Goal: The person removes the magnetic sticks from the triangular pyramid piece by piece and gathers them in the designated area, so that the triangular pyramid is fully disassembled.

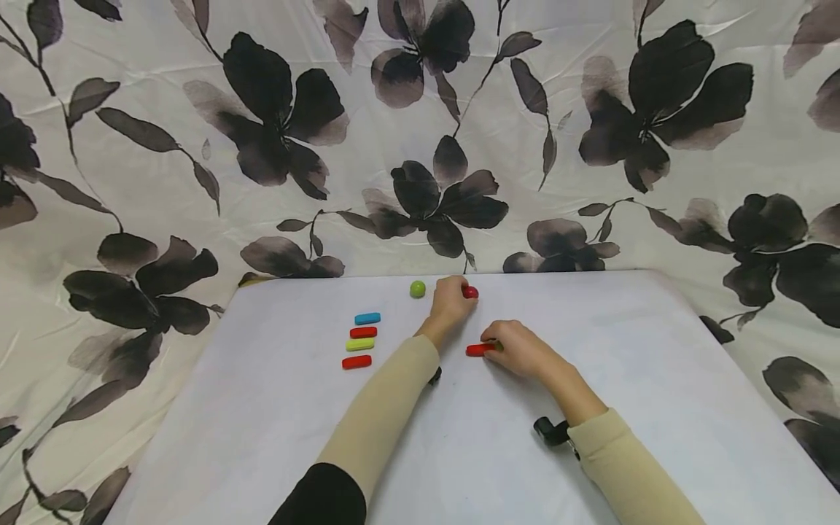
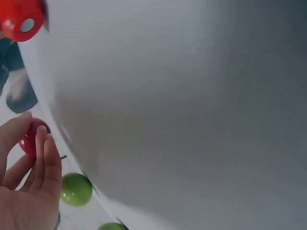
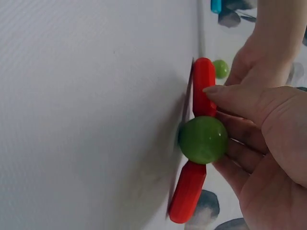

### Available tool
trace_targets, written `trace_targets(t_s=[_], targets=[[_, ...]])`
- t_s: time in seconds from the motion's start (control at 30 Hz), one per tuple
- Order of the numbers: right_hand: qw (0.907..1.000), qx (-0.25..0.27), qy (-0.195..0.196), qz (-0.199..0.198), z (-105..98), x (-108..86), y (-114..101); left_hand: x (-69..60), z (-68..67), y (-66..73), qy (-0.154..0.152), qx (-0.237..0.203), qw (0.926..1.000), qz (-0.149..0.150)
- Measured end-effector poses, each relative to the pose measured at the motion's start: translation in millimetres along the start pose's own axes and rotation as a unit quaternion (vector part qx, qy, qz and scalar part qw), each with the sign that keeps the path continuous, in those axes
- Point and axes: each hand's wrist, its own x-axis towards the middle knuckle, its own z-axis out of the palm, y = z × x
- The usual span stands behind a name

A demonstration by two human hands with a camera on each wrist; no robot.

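Note:
My left hand [image 1: 451, 300] is at the table's far edge, pinching a red ball [image 1: 470, 292] between thumb and fingertips. Two green balls [image 2: 76, 189] show beside it in the left wrist view. Closer in, my right hand [image 1: 518, 350] grips a red stick [image 3: 204, 86], its thumb pressed on it and its fingers behind. A green ball [image 3: 203, 140] touches that stick's end, and a second red stick [image 3: 187, 194] meets the ball's other side, making a row. The hand hides most of this row in the head view.
Left of my hands, a blue stick [image 1: 367, 319], an upper red stick [image 1: 363, 332], a yellow stick [image 1: 360, 344] and a lower red stick [image 1: 356, 362] lie roughly parallel on the white table [image 1: 262, 437]. A flowered cloth [image 1: 564, 189] hangs behind.

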Motion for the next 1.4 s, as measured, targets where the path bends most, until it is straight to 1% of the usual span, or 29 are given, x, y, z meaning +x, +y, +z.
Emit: trace_targets(t_s=[0.17, 0.33, 0.4, 0.47, 0.57, 0.63, 0.7, 0.77, 0.83, 0.9, 0.97, 1.0, 1.07, 1.1, 1.17, 1.27, 1.4], targets=[[1.0000, 0.000, 0.005, 0.000, -2.4, -2.1, 3.8, 8.6, 6.0, 3.0, 0.014, 0.052, 0.9986, 0.002], [1.0000, 0.001, 0.006, 0.005, -6.4, -3.1, 8.9, 15.8, 8.9, 6.3, 0.006, 0.069, 0.9976, 0.009], [1.0000, -0.002, 0.008, 0.006, -8.9, -4.1, 11.6, 18.5, 9.7, 8.0, 0.001, 0.067, 0.9976, 0.013], [0.9999, -0.007, 0.008, 0.003, -9.9, -5.1, 11.7, 17.1, 8.0, 6.4, -0.003, 0.073, 0.9972, 0.014], [0.9999, -0.005, 0.008, 0.007, -13.7, -8.0, 12.1, 12.4, 3.0, 5.7, -0.005, 0.075, 0.9969, 0.023], [0.9999, -0.005, 0.012, 0.011, -17.3, -11.0, 12.2, 6.9, -3.0, 6.8, -0.008, 0.072, 0.9967, 0.037], [0.9996, -0.010, 0.019, 0.017, -20.7, -14.2, 13.3, -0.6, -10.7, 7.8, -0.017, 0.060, 0.9966, 0.053], [0.9992, -0.022, 0.025, 0.024, -23.1, -17.3, 15.1, -10.5, -19.3, 8.1, -0.041, 0.045, 0.9957, 0.070], [0.9986, -0.034, 0.029, 0.029, -24.2, -19.8, 18.1, -21.5, -26.6, 7.3, -0.081, 0.037, 0.9920, 0.089], [0.9981, -0.041, 0.029, 0.035, -24.3, -21.6, 21.5, -33.2, -31.9, 5.5, -0.134, 0.035, 0.9849, 0.104], [0.9978, -0.045, 0.032, 0.038, -23.4, -23.3, 24.7, -44.2, -35.0, 3.9, -0.185, 0.034, 0.9752, 0.117], [0.9977, -0.045, 0.033, 0.038, -23.0, -23.9, 26.0, -49.2, -35.7, 3.1, -0.207, 0.034, 0.9704, 0.121], [0.9977, -0.043, 0.037, 0.037, -22.2, -24.6, 27.9, -58.1, -35.8, 1.8, -0.240, 0.032, 0.9626, 0.121], [0.9977, -0.042, 0.039, 0.037, -21.9, -24.8, 28.5, -61.8, -34.9, 0.9, -0.251, 0.029, 0.9601, 0.120], [0.9979, -0.040, 0.041, 0.032, -21.5, -24.5, 28.8, -68.0, -33.3, -0.6, -0.260, 0.024, 0.9583, 0.116], [0.9981, -0.036, 0.041, 0.028, -20.4, -23.5, 28.4, -73.4, -29.8, -4.0, -0.253, 0.024, 0.9605, 0.112], [0.9984, -0.032, 0.037, 0.028, -18.2, -21.5, 27.3, -75.8, -27.7, -6.2, -0.242, 0.035, 0.9639, 0.106]])
